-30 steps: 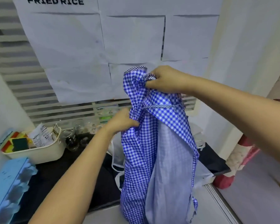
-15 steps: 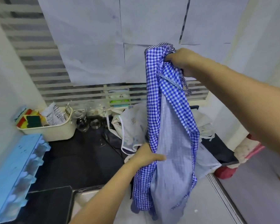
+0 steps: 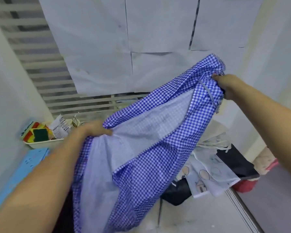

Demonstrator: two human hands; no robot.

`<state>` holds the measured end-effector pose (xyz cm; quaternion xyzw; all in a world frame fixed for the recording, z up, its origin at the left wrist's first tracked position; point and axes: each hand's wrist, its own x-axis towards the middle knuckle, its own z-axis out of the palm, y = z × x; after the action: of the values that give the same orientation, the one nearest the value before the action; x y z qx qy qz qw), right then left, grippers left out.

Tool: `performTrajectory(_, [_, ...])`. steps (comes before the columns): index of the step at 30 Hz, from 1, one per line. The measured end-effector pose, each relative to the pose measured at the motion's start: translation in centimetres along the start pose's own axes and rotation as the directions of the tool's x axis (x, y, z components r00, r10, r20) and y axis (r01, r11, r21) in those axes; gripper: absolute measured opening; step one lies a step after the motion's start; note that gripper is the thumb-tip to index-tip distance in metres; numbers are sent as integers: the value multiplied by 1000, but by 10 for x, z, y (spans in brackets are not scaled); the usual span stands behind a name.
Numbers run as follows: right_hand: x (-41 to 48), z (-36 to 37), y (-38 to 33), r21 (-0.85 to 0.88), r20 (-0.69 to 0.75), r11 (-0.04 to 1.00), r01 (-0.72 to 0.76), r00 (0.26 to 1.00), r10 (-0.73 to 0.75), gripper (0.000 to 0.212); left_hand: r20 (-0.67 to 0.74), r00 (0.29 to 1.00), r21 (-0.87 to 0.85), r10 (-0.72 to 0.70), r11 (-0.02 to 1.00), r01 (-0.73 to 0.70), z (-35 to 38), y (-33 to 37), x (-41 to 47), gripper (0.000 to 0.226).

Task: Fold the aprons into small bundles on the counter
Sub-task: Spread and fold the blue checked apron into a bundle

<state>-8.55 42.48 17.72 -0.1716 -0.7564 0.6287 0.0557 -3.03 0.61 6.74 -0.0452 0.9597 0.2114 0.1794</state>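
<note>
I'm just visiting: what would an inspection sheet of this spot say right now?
Surface: dark counter, mostly hidden by cloth.
Job's things: blue checked apron held up, unfolded; pale printed apron lying on the counter.
Clutter: cream tub with sponges and packets; light blue tray at left.
Hands: left hand grips the checked apron's lower part; right hand grips its top.
Cables: nothing seen.
Surroundings: paper sheets over a louvred window.

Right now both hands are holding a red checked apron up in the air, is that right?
Not red: the head view shows a blue checked apron, held up in the air by the left hand and the right hand.
</note>
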Motion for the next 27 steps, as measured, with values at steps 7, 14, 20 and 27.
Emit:
performTrajectory(7, [63,-55,64,-404,254,876,-264,887,385,23,460,821,447,-338,887,115,-63,64,37,41])
performTrajectory(14, [152,-95,138,-348,302,893,-285,868,395,18,-32,999,564,-40,824,51,44,102,168,25])
performTrajectory(20, [227,-79,210,-651,167,752,-104,947,275,33,-530,846,281,67,955,101,137,138,223,26])
performTrajectory(27, [262,-32,234,-872,140,475,115,990,17,58,-514,858,141,25,988,56,182,141,226,8])
